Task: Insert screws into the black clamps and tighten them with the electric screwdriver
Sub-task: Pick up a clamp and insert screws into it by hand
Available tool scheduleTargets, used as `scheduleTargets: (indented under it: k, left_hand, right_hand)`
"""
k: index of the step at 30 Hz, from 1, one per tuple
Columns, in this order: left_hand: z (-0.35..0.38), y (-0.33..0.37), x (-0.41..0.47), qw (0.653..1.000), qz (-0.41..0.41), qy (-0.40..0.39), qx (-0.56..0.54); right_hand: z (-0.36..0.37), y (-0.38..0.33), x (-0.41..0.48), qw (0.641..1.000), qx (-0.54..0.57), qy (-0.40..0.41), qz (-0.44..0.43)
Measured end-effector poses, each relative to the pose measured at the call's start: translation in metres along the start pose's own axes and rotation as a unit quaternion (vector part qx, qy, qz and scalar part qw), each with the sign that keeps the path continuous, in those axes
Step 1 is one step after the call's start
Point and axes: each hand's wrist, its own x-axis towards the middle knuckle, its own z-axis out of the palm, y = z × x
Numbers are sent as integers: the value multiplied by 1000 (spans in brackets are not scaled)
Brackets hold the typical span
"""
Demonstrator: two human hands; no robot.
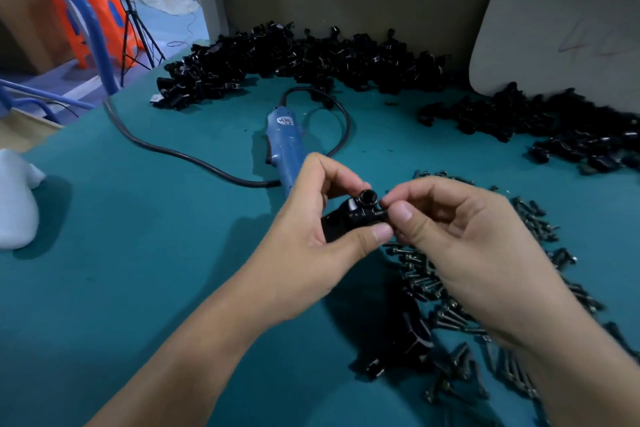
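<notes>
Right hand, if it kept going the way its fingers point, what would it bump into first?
The small black plastic clamp gripped by the left hand. The right hand points left, its fingertips seemingly already at the clamp's end, though contact is unclear.

Left of the left hand (311,218) and back toward its wrist, the teal table mat (138,270) lies bare as far as the white object (14,204) at the far left. Just beyond that hand's knuckles lies the blue electric screwdriver (284,146), its black cord (166,149) curving out to the left. No gap shows between the hands: both pinch one black clamp (360,215). Under and right of the right hand (460,239), loose screws (533,218) cover the mat. A spare clamp (412,333) lies between the wrists. Far beyond, clamp piles (294,59) line the wall.
</notes>
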Motion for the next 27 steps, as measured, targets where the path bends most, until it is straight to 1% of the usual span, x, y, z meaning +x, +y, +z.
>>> scheduleTargets:
  k: [2, 4, 8, 10, 12, 14, 16, 18, 19, 22, 25, 27]
  left_hand:
    - [8, -1, -1, 1000, 2, 21, -21]
    - [16, -2, -1, 998, -9, 31, -49]
    - [31, -1, -7, 996, -22, 20, -84]
    - [37, 0, -10, 996, -13, 43, -78]
    - [41, -2, -13, 997, 3, 74, -37]
    - [46, -3, -15, 995, 30, 90, 11]
    - [51, -4, -17, 993, 42, 106, 30]
    - [53, -6, -18, 991, 48, 116, 39]
    - [53, -6, -18, 991, 54, 117, 48]
    - [52, -4, -19, 989, 64, 120, 65]
    - [52, -2, -19, 988, 66, 119, 74]
    - [51, -1, -18, 990, 53, 115, 63]
  right_hand:
    - [-6, 4, -9, 999, -32, 23, -32]
    - [-9, 9, -17, 998, -24, 37, -48]
    - [-13, 20, -25, 993, -14, 72, -91]
    - [-16, 20, -26, 996, 18, 50, -69]
    - [-20, 19, -26, 998, 35, 25, -36]
    - [-23, 22, -26, 1000, -4, 25, -17]
    - [-25, 26, -27, 999, -35, 14, 20]
    - [-26, 31, -28, 999, -15, 9, 45]
    - [-25, 32, -29, 999, -1, 12, 42]
    - [-20, 36, -30, 999, 12, 31, 1]
    - [-17, 38, -30, 997, -15, 59, -48]
    - [-16, 39, -31, 993, -38, 72, -82]
